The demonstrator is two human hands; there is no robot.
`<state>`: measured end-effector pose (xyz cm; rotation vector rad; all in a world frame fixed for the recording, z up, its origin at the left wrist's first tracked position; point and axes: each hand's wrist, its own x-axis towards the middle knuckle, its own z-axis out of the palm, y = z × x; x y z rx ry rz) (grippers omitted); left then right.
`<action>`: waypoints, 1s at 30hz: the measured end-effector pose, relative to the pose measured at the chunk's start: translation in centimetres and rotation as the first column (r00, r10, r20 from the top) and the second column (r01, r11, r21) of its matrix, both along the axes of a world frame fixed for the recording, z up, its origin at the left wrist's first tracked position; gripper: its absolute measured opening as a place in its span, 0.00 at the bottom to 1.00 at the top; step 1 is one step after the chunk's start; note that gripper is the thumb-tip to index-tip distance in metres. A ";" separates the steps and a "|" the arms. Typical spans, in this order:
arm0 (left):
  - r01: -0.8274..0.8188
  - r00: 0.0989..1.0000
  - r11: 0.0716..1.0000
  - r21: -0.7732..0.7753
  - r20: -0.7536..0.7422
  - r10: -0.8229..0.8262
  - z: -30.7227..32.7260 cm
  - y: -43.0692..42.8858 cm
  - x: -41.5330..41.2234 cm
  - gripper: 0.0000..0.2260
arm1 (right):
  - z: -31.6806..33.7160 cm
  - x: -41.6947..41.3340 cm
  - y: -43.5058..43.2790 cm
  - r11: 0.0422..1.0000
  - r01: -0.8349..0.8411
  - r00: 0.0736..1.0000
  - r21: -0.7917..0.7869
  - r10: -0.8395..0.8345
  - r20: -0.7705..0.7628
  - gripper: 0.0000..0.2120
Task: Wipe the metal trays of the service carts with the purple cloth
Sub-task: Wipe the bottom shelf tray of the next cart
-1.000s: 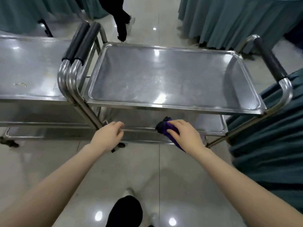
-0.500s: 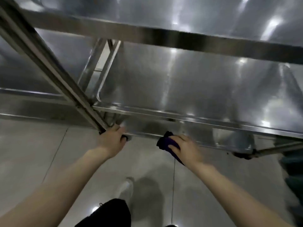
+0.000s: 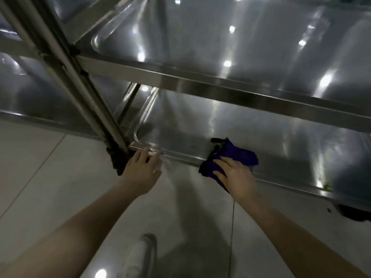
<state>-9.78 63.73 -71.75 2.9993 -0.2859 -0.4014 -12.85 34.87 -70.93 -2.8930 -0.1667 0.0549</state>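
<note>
The cart's bottom metal tray (image 3: pixel 230 129) fills the middle of the view, under the front rail of the tray above it (image 3: pixel 220 87). The purple cloth (image 3: pixel 234 155) lies over the bottom tray's front rim. My right hand (image 3: pixel 236 177) presses flat on the cloth's near part, fingers spread. Over to the left, the fingertips of my left hand (image 3: pixel 143 169) rest on the tray's front left corner, beside the cart's slanted leg (image 3: pixel 80 93). That hand is spread and holds nothing.
A second cart's tray (image 3: pixel 30 93) stands to the left, close against the leg. A black caster (image 3: pixel 117 159) sits under the left corner and another (image 3: pixel 355 211) at the right. My white shoe (image 3: pixel 140 255) is on the tiled floor below.
My head has dropped lower and closer, so the bottom tray now fills the view. My right hand has pushed the cloth forward onto the bottom tray's rim. My left hand has loosened from gripping to resting.
</note>
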 end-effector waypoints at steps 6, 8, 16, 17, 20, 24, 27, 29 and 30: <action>-0.061 0.979 0.990 -0.125 0.185 0.084 -1.3 -0.1 0.2 0.24 | -3.0 0.9 1.6 0.996 0.052 0.995 0.077 -0.057 0.077 0.19; -0.044 0.977 0.988 -0.147 0.200 0.073 -1.7 0.4 1.1 0.21 | -3.3 2.3 1.7 0.998 0.049 0.998 0.046 -0.050 0.026 0.20; 0.072 0.872 0.965 -0.252 0.485 0.061 -4.4 1.9 1.7 0.16 | -3.1 12.6 1.2 0.975 0.214 0.975 0.061 -0.209 -0.079 0.23; 0.087 0.852 0.961 -0.261 0.520 0.064 -4.7 2.0 2.0 0.15 | -3.0 13.6 1.5 0.966 0.254 0.965 0.049 -0.250 -0.074 0.24; 0.108 0.828 0.957 -0.268 0.557 0.063 -5.1 2.5 2.6 0.15 | -2.9 12.6 3.3 0.975 0.218 0.976 0.045 -0.216 -0.038 0.23; 0.116 0.835 0.946 -0.303 0.546 0.072 -5.0 2.6 2.8 0.15 | -3.5 5.5 5.7 0.997 -0.075 0.997 0.011 0.075 -0.027 0.22; 0.120 0.854 0.936 -0.330 0.516 0.072 -5.0 2.4 3.1 0.16 | -3.5 5.8 5.8 0.986 -0.163 0.985 -0.025 0.162 -0.055 0.23; 0.117 0.873 0.934 -0.337 0.484 0.065 -5.0 2.6 3.3 0.17 | -3.8 9.5 5.3 0.991 -0.132 0.990 0.004 0.132 -0.054 0.22; 0.126 0.877 0.933 -0.336 0.477 0.054 -5.1 2.7 3.4 0.17 | -3.8 11.9 5.2 0.996 -0.086 0.995 -0.001 0.086 -0.043 0.22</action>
